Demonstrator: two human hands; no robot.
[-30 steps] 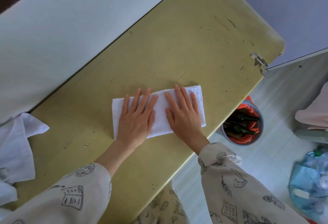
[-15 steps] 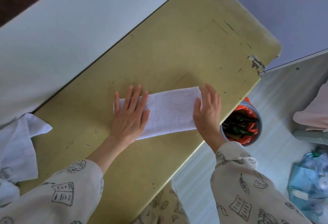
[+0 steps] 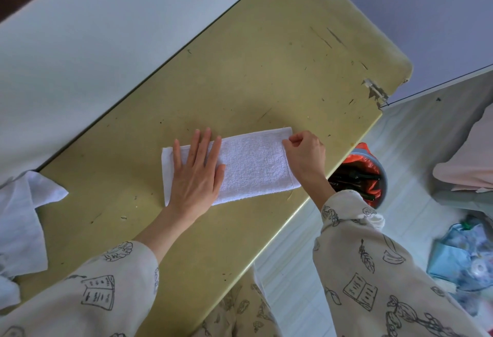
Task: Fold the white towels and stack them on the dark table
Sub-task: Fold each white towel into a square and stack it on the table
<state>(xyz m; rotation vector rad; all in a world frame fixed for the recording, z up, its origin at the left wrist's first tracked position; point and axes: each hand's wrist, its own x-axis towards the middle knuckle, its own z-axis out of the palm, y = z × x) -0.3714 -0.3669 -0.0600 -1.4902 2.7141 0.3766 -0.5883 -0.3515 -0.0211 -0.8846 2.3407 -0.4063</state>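
Loose white towels (image 3: 18, 219) cut off by left edge. Left hand (image 3: 196, 176) hides the folded towel's (image 3: 253, 166) left part. Bin (image 3: 358, 176) partly behind table (image 3: 266, 69); contents indistinct. Blue bag (image 3: 464, 256) blurred.

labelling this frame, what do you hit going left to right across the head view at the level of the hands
loose white cloth at the table's left end → left hand flat on the folded towel → right hand pinching the towel's right end → bin with the orange liner on the floor

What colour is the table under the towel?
Yellowish olive green table, scuffed with dark marks, seen in the head view.
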